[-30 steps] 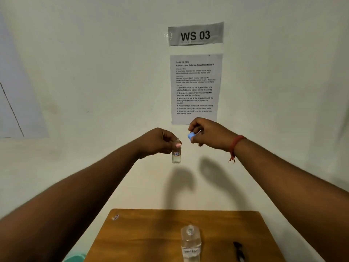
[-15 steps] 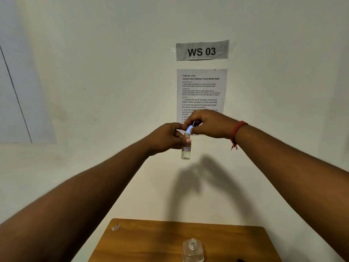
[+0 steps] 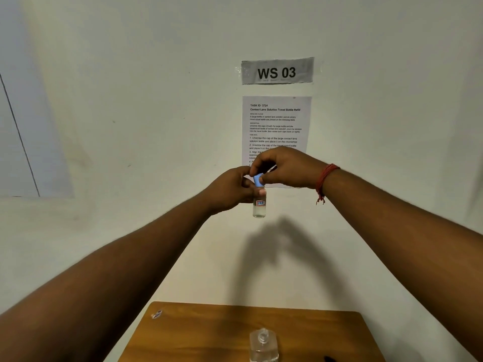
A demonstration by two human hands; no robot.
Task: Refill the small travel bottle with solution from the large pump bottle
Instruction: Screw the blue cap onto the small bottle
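Observation:
I hold the small clear travel bottle (image 3: 259, 206) upright in the air in front of the wall; my left hand (image 3: 232, 189) pinches it near its neck. It has a small red label and clear liquid in its lower part. My right hand (image 3: 283, 168) pinches a blue cap (image 3: 258, 179) and holds it tilted right at the bottle's mouth. The large clear bottle (image 3: 263, 344) stands uncapped on the wooden table (image 3: 198, 335) below, cut off by the frame's bottom edge.
A white wall carries a "WS 03" sign (image 3: 277, 71) and a printed instruction sheet (image 3: 275, 126), partly behind my hands. A small sticker (image 3: 156, 314) lies at the table's far left corner. A dark object (image 3: 329, 359) peeks in at the bottom right of the table.
My right hand brought the blue cap from beside the bottle to its mouth. The view tilted upward, so less of the table shows.

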